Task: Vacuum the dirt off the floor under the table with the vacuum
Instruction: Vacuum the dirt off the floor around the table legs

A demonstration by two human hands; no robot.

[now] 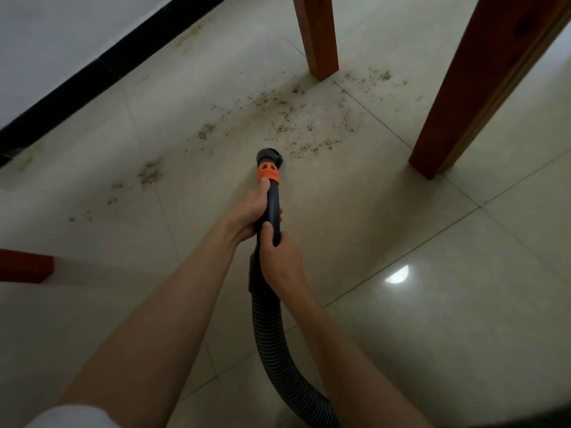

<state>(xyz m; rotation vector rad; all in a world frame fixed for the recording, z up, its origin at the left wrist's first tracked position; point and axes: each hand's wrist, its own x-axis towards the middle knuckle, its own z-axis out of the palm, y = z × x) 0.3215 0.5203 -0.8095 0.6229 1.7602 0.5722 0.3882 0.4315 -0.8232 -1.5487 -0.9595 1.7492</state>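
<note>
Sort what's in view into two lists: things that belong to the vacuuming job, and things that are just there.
Part of the job:
- vacuum wand, gripped by left hand and right hand
- nozzle
- ribbed hose
- dirt scattered over the floor tiles
- table legs

Just there:
- black skirting board
- white wall
- light reflection

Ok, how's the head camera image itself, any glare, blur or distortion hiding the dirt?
Head view: dim, even light; one bright glare spot on the glossy tile right of the hands, away from the dirt; wide-angle lens slants the table legs; slightly soft overall, but the specks and the vacuum nozzle read clearly.
</note>
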